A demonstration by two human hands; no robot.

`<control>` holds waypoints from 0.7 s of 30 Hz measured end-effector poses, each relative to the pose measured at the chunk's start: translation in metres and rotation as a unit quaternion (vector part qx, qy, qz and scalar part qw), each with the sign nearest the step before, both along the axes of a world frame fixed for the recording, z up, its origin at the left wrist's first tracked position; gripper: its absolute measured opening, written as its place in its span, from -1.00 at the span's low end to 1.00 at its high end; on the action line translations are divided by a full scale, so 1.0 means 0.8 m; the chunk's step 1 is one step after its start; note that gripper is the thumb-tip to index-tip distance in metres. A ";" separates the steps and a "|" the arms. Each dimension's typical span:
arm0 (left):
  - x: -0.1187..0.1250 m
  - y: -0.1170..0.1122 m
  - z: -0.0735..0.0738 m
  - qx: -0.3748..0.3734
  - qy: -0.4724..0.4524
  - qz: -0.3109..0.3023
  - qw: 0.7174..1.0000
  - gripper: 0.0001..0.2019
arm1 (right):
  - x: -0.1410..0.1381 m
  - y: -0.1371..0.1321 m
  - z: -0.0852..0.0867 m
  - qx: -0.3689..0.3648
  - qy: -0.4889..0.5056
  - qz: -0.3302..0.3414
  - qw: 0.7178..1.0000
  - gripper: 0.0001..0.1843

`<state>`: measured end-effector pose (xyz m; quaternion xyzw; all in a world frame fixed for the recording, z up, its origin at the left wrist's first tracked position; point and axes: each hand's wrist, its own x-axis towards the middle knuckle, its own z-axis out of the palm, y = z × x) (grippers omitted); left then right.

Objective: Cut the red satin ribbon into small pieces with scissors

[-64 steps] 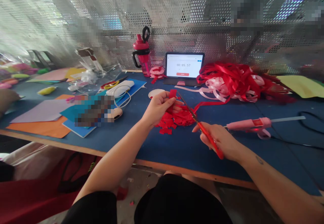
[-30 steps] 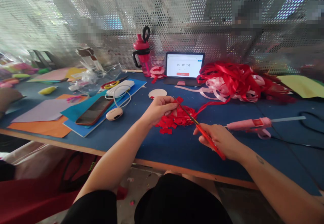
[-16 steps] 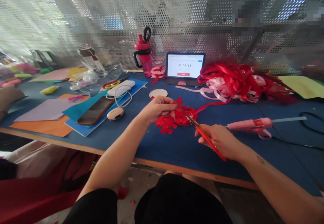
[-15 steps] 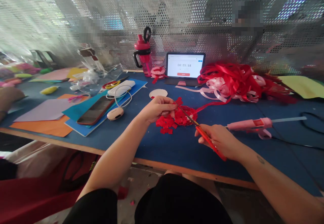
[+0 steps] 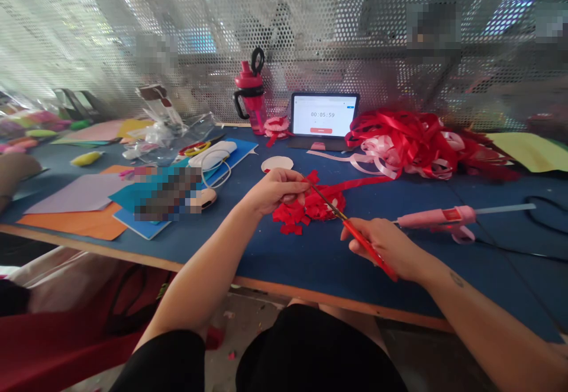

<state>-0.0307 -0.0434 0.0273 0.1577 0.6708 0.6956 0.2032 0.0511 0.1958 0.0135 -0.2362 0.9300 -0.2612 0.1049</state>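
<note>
My left hand (image 5: 278,190) pinches the end of a red ribbon (image 5: 361,185), which runs right toward a heap of red and pink ribbon (image 5: 412,143). In my right hand (image 5: 380,241) is a pair of scissors with red handles (image 5: 364,244). Their blades point up and left and reach the ribbon right beside my left fingertips. Whether the blades are parted is too small to tell. Beneath my hands lies a pile of cut red ribbon pieces (image 5: 290,217), partly covered by my left hand. A white round disc (image 5: 277,163) lies just behind it.
A pink glue gun (image 5: 437,219) with its cord lies at the right. Behind stand a tablet (image 5: 325,114) showing a timer and a pink bottle (image 5: 254,99). Coloured paper (image 5: 73,194), a white corded device (image 5: 213,154) and a blue folder (image 5: 146,226) lie left. Someone's arm (image 5: 18,170) shows far left.
The red ribbon stretching to the right has lifted slightly and looks straighter. Both hands and the scissors stay almost in place. The timer moved from 05:58 to 05:59.
</note>
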 end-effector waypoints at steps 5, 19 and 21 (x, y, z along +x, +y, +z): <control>-0.001 -0.002 -0.002 -0.005 0.001 -0.004 1.000 -0.76 | -0.001 -0.001 0.000 -0.020 -0.027 -0.004 0.999 -0.78; 0.005 0.004 0.001 0.007 0.015 -0.007 1.000 -0.83 | -0.003 0.000 -0.007 -0.084 -0.024 -0.043 0.995 -0.70; 0.011 0.006 0.003 0.008 0.015 -0.020 1.000 -0.85 | -0.003 0.002 -0.008 -0.115 -0.017 -0.055 0.992 -0.64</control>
